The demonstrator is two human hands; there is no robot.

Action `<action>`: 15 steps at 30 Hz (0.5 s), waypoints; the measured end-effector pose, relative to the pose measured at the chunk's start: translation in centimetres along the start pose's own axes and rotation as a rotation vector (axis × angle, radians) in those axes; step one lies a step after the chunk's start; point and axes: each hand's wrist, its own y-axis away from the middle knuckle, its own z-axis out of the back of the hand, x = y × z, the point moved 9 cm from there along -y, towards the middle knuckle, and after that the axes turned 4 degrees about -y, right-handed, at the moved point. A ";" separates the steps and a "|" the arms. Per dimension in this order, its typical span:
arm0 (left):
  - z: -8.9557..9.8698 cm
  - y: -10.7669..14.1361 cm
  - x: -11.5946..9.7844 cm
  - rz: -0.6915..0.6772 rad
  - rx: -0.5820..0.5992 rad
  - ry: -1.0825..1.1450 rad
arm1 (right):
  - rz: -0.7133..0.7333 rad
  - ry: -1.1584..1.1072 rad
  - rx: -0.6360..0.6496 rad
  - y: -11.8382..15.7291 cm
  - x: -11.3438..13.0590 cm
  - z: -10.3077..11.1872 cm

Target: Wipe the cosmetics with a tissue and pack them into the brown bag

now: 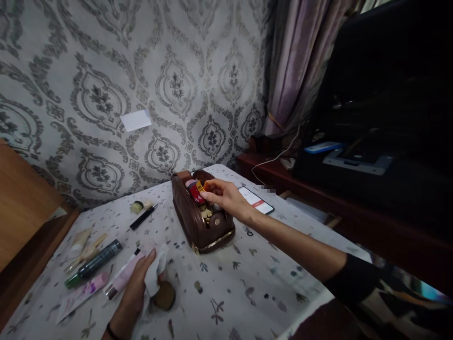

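Note:
A brown cosmetic bag (pixel 187 222) stands unzipped on the table, filled with small items. My right hand (pixel 226 196) reaches over its opening from the right, thumb and fingers pinched on a small gold-coloured item (pixel 200 185). A red item (pixel 196 193) lies right by the fingertips inside the bag. At the lower left, my left hand (pixel 136 278) is closed around a crumpled white tissue (pixel 154 274). Beside that hand lie a pink tube with a silver cap (pixel 122 278) and a round, dark olive-brown item (pixel 164 296).
Left of my left hand lie a dark bottle with a green end (pixel 94 264), a pink-and-white tube (pixel 83 293) and a beige tube (pixel 81 241). A black pen-like stick (pixel 143 217) lies farther back. Behind the right wrist is a phone (pixel 256 200) with its screen lit.

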 end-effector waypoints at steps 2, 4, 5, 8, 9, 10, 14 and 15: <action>-0.2 0.0 0.2 0.018 0.026 0.012 | 0.024 0.100 0.007 -0.5 0.1 0.3; -0.3 -0.1 0.3 0.032 0.029 0.033 | 0.061 0.263 0.005 -1.0 0.5 0.6; -0.3 -0.1 0.4 0.034 0.025 0.042 | 0.087 0.362 0.009 -1.2 0.9 0.7; -0.2 -0.1 0.5 0.038 0.008 0.057 | 0.170 0.675 0.061 -1.6 1.9 0.1; -0.2 -0.1 0.6 0.041 0.011 0.060 | 0.181 0.770 0.087 -1.7 2.0 -0.2; -0.2 -0.2 0.6 0.041 0.019 0.061 | 0.177 0.857 0.114 -1.8 2.0 -0.6; -0.3 -0.3 0.6 0.052 0.050 0.061 | 0.112 1.124 0.185 -2.0 1.4 -1.6; -0.3 -0.3 0.7 0.064 0.047 0.057 | 0.102 1.176 0.191 -2.0 1.3 -1.8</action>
